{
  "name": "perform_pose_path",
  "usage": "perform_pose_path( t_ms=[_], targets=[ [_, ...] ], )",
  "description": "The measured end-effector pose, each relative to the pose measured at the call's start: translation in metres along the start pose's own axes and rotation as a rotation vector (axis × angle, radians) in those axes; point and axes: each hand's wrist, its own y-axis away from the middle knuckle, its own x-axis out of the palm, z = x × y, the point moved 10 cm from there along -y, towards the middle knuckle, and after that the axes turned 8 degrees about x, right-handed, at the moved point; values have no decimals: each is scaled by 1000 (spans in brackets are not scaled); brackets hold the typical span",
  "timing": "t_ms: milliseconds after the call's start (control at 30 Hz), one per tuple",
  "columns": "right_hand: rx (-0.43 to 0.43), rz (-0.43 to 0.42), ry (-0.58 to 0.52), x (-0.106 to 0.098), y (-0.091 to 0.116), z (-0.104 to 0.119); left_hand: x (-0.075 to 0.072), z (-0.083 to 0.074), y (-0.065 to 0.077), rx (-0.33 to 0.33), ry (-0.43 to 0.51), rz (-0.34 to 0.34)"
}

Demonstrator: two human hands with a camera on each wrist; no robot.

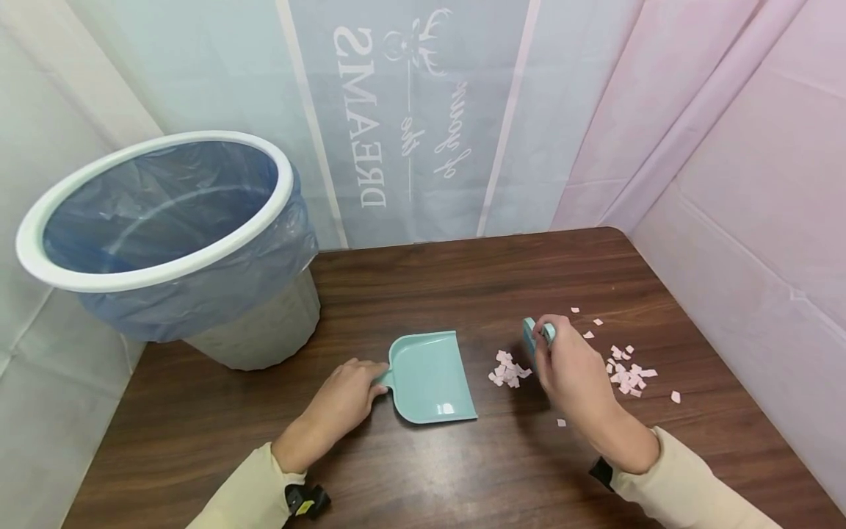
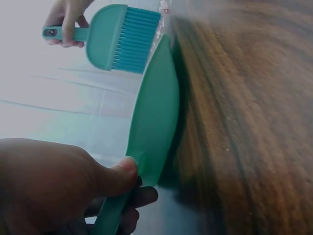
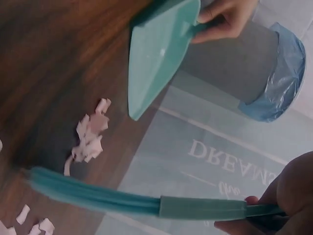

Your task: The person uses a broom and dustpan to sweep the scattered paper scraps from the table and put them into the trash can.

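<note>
A teal dustpan (image 1: 429, 378) lies on the brown wooden table, its wide edge facing right. My left hand (image 1: 350, 393) grips its short handle between thumb and fingers. My right hand (image 1: 573, 364) holds a small teal brush (image 3: 203, 207) by the handle, bristles (image 2: 139, 39) pointing down at the table. One pile of small paper scraps (image 1: 507, 369) lies between the brush and the dustpan's edge. A second pile of paper scraps (image 1: 628, 373) lies to the right of my right hand. The dustpan holds no scraps.
A waste bin (image 1: 264, 330) lined with a blue bag stands at the table's left. Several stray scraps lie around the right side, one scrap (image 1: 675, 397) farthest right. Printed fabric (image 1: 423, 147) hangs behind the table.
</note>
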Motion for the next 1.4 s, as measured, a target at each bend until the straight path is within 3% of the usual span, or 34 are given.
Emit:
perform_pose_path(
  t_ms=[567, 1000, 1400],
  targets=[
    [-12, 33, -46, 20, 4, 9, -7, -10, -7, 31, -103, 12],
    [49, 64, -121, 34, -2, 19, -6, -9, -9, 27, -107, 27],
    [23, 71, -158, 45, -3, 39, -5, -7, -8, 11, -100, 41]
  ],
)
